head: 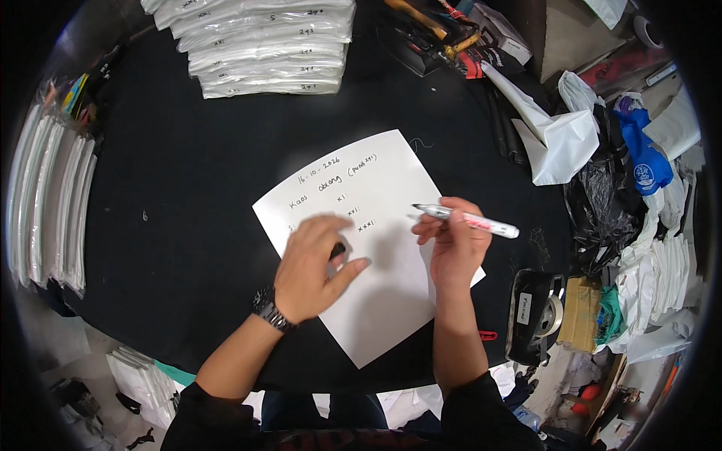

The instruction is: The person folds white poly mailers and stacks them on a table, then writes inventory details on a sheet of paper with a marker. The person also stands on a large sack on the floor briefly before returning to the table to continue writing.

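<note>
A sheet of white paper point(389, 304) with handwriting in black ink lies at a slant on the black tabletop. My right hand point(459, 242) grips a white marker pen point(479, 221), uncapped, its black tip pointing left above the paper's right side. Over the left part of the sheet is my left hand point(310, 270), slightly blurred, with a dark wristwatch point(272, 310) on the wrist. Between its thumb and curled fingers shows a small black piece, probably the marker's cap point(337, 251). This hand covers part of the lower written lines.
Plastic-wrapped white garments form a stack point(271, 56) at the far side and another pile point(53, 197) at the left. A black tape dispenser point(522, 321) sits at the right edge, near a red clip-like item point(487, 335). Tools point(423, 28) and bags point(598, 214) crowd the right.
</note>
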`<state>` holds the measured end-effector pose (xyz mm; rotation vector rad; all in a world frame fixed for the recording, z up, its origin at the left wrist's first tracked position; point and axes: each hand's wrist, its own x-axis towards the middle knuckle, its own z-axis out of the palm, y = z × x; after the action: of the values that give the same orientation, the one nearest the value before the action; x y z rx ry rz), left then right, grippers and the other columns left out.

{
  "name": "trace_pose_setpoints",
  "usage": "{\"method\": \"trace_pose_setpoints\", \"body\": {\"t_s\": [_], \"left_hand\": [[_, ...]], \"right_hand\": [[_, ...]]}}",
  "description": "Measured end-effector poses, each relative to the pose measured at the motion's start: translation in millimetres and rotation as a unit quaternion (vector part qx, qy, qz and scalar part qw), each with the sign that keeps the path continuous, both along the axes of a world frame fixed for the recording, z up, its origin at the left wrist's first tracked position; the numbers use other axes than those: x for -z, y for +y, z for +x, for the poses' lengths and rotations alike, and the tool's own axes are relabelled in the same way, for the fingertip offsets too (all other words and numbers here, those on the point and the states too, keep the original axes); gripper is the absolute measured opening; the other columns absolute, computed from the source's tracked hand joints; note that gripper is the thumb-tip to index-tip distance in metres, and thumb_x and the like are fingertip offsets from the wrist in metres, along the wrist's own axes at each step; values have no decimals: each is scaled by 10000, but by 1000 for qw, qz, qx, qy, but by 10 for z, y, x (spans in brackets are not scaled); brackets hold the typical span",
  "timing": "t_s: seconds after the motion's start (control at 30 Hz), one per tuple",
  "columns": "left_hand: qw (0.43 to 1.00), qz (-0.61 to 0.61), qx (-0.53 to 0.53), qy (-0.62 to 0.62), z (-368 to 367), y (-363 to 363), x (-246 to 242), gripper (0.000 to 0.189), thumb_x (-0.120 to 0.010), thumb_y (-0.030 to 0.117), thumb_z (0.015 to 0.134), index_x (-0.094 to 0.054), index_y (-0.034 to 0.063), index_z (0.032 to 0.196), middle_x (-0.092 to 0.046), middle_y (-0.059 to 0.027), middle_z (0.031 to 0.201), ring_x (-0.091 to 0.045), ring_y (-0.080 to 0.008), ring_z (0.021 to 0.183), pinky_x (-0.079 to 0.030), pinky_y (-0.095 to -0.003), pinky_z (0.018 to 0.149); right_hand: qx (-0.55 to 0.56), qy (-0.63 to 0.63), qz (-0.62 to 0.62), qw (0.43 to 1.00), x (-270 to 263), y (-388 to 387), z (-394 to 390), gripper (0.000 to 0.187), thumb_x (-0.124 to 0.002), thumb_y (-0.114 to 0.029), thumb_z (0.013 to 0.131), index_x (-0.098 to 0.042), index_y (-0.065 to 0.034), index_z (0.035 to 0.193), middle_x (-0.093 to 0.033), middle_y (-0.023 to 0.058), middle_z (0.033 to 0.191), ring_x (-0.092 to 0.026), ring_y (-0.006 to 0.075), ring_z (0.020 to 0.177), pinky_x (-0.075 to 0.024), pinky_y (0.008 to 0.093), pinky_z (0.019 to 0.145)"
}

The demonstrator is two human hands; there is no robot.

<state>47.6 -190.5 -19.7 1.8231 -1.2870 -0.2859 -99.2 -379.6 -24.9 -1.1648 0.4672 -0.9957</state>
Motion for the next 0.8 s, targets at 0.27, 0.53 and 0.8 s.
{"method": "trace_pose_setpoints", "body": {"t_s": [0.27,0.53,0.8], "left_hand": [[989,65,-68,-116,103,5,187,415,-877,379,777,-601,70,800,-607,-166,1474,-491,-396,1364,-351,-520,1118],[986,82,-95,-112,286,79,206,346,-897,300,738,-667,49,796,-633,-116,1457,-518,-366,1333,-378,-505,1083],[985,74,-113,-105,282,70,234,307,-888,277,754,-683,52,714,-667,-102,1399,-547,-324,1310,-396,-483,1071]], "right_hand": [[6,229,-192,954,-8,47,71,162,-762,35,937,-671,27,1070,-740,110,850,-742,136,727,-593,246,634],[-47,278,-288,915,218,73,430,192,-798,64,826,-724,13,995,-734,77,813,-684,96,659,-529,232,594],[-37,303,-295,905,345,80,431,159,-786,64,803,-739,28,950,-722,78,794,-640,97,602,-489,233,555]]}}
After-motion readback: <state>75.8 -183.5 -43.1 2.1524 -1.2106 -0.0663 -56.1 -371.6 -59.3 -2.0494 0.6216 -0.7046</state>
